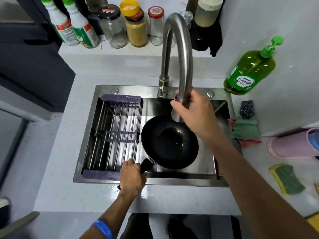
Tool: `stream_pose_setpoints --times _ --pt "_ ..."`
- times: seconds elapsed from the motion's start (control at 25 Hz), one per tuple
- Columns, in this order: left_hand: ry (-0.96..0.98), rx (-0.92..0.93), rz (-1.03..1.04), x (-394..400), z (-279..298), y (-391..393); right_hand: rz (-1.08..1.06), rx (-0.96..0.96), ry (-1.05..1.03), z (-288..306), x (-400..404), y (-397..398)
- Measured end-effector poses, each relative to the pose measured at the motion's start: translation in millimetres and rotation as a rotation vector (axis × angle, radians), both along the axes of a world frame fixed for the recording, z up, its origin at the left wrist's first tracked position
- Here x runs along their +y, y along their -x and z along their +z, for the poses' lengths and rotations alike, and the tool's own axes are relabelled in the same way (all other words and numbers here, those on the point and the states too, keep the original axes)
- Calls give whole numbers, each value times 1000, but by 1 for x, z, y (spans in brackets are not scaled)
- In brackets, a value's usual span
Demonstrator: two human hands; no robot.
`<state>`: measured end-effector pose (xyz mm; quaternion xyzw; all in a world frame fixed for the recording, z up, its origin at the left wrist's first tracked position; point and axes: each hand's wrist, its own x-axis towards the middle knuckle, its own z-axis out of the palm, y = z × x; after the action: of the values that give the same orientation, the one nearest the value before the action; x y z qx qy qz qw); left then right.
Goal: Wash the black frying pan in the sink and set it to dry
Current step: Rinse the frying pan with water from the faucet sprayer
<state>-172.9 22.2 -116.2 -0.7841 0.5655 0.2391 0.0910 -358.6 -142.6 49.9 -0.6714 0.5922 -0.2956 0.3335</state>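
While the left hand [132,175] grips the black handle [146,165] of the black frying pan [170,144], the pan sits inside the steel sink [181,177], in the open right part of the basin. Its handle points toward the near rim, and a patch of dark brown oily residue [173,136] lies on the pan's inner surface. The right hand [193,107] is wrapped around the lower end of the curved steel faucet [179,54], with the fingers curled behind the spout just above its outlet, which hangs over the far edge of the pan. The two hands are well apart, one at the near rim and one at the spout.

A wire drying rack [112,135] with dark end pieces spans the left part of the sink, just beside the pan. On the white bench [86,195] to the right of the sink stand a green dish soap bottle [250,69] with a pump top, a dark scouring pad [247,109], a green cloth [246,129] over a red one, and a yellow and green sponge [287,179] lying nearer the front. A pink container [290,145] sits at the right edge. On the raised ledge behind the faucet stand several jars [136,26] and two green-labelled bottles [76,26]. A blue wristband [103,228] circles the left forearm.
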Motion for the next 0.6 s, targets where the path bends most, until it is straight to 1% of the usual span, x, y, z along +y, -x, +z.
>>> stream_pose_setpoints --times 0.08,0.16,0.2,0.24,0.28,0.36,0.44,0.48,0.52,0.6 --pt "-14 39 -6 4 -3 -5 -18 -85 -31 -3 -6 17" --pt "-42 59 -34 5 2 -8 -45 -128 -44 -4 -9 31" --pt "-31 71 -50 -1 5 -12 -57 -137 -58 -4 -12 37" --pt "20 99 -59 -13 10 -15 -55 -155 -73 -4 -15 42" --pt "95 145 -55 -32 18 -17 -40 -176 -89 -3 -18 46" --pt "290 297 -11 -88 37 -13 -5 -190 -97 -4 -20 51" --pt "406 408 89 -162 60 1 -1 -176 -81 -9 -19 53" --pt "415 434 107 -198 70 8 -4 -169 -66 -12 -19 52" --pt "401 420 100 -227 75 15 -4 -160 -55 -15 -17 53" --pt "360 343 75 -267 78 18 7 -156 -51 -16 -18 53"
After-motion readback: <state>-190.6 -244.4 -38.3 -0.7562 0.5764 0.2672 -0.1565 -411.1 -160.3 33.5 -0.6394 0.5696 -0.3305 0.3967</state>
